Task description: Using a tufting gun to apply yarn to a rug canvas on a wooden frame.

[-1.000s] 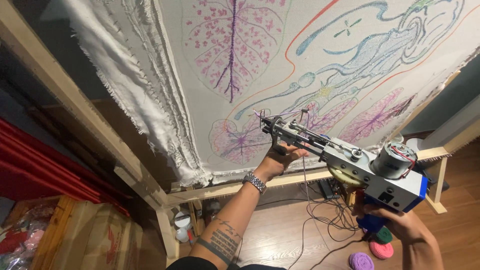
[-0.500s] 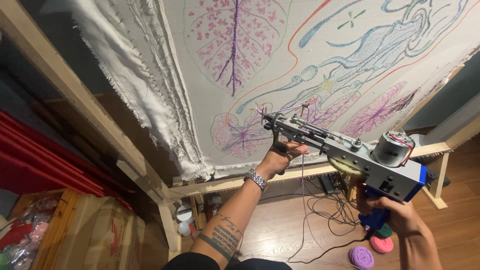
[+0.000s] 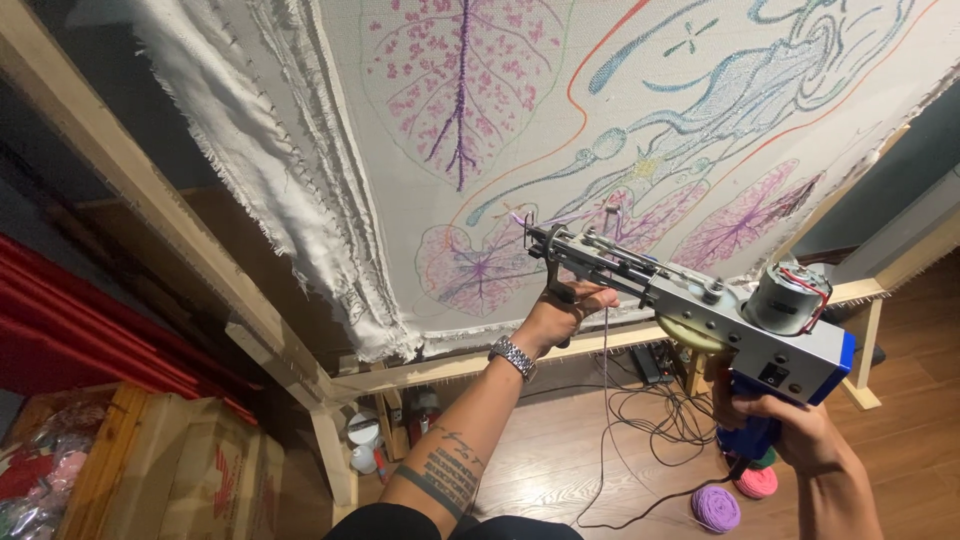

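Tufting gun tip has crept up toward 11 o'clock on the cloth, near the purple leaf. Left hand fingers wrap the front handle; right hand fingers clasp the blue grip.

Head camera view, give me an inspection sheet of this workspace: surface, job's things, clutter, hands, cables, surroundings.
Surface: white woven backing cloth stretched on a pale wooden frame, drawn with purple leaves and blue and orange lines; frayed edge at left.
Job's things: silver and blue tufting gun, needle end at the cloth, with a thin yarn strand hanging below it.
Clutter: purple yarn ball and pink yarn ball on the floor; white containers under the frame.
Hands: left hand grips the front handle, metal wristwatch on the wrist; right hand holds the blue rear grip.
Cables: loose black cables tangled on the floor.
Surroundings: wooden plank floor; wooden crate and red fabric at left.
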